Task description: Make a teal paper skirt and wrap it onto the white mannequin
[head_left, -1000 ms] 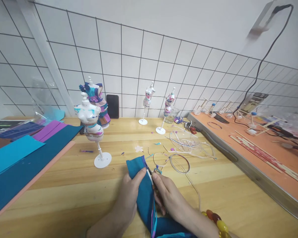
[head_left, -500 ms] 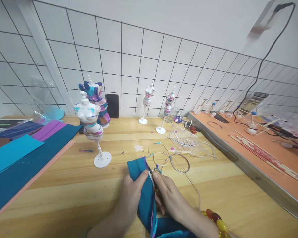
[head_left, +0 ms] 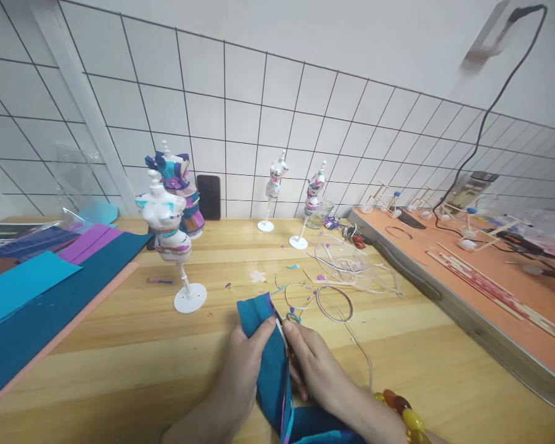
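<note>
My left hand (head_left: 245, 364) pinches a folded stack of teal crepe paper (head_left: 272, 376), thumb on top, near its far end. Purple and light blue layers show along the stack's right edge, and its lower part bends to the right under my right wrist. My right hand (head_left: 312, 357) is closed on scissors (head_left: 280, 316), mostly hidden by the fingers; the dark blades lie along the paper's right edge. Just beyond my hands lie thin wire rings (head_left: 335, 303) and a small white flower cutout (head_left: 258, 276).
White dress forms (head_left: 164, 213) stand on the wooden table (head_left: 120, 370), one at the back left dressed in paper. Teal, blue and purple paper sheets (head_left: 74, 296) lie left. A phone (head_left: 209, 197) leans on the wall. Along the right runs an orange-topped surface (head_left: 504, 283) with wooden sticks.
Both hands, the paper and the scissors keep almost the same position. Only the camera view shifts very slightly.
</note>
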The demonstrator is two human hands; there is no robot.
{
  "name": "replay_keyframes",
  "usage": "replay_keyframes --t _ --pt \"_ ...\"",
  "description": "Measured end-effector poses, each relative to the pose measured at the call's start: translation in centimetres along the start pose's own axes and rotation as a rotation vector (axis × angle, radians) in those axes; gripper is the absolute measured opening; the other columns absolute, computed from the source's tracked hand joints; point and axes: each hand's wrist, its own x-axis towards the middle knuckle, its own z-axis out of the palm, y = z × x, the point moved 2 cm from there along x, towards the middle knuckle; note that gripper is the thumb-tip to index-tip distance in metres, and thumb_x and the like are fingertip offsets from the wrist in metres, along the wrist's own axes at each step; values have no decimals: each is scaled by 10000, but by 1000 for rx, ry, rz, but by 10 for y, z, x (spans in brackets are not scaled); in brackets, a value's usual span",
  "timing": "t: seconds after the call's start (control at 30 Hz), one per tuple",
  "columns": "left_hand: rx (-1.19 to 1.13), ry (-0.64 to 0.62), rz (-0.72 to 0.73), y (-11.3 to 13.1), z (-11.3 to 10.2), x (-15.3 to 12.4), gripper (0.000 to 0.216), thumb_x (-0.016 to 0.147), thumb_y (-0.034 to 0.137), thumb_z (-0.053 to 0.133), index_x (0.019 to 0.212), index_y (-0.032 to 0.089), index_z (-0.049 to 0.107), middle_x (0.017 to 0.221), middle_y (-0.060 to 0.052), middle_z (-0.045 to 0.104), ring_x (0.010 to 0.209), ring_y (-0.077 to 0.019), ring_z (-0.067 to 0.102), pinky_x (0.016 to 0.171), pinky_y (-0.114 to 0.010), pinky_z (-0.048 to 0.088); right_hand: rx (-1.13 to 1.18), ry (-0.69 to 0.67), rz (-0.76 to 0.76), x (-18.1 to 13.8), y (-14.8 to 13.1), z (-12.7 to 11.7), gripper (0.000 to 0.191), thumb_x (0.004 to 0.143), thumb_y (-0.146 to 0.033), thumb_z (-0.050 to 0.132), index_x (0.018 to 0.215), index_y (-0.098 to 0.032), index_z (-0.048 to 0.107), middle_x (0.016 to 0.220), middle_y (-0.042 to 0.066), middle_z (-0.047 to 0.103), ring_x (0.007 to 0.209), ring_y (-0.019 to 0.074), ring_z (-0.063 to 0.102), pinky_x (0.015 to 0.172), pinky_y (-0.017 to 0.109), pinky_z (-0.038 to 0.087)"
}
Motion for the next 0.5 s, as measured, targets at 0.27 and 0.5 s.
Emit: replay_keyframes --t 0.27,0.5 --pt "-57 -11 -38 8 3 -1 258 665 295 692 860 125 681 764 -84 734 695 -251 688 638 -321 533 -21 -6 1 1 0 -1 483 888 -588 249 649 -195 397 361 -89 361 269 57 348 285 145 258" --pt "-95 37 9 20 3 3 324 633 252 714 927 122 666 809 -92 736 747 -254 688 641 -307 536 1 -19 25 0 1 2 468 886 -589 253 697 -193 413 365 -100 351 251 52 315 262 137 234"
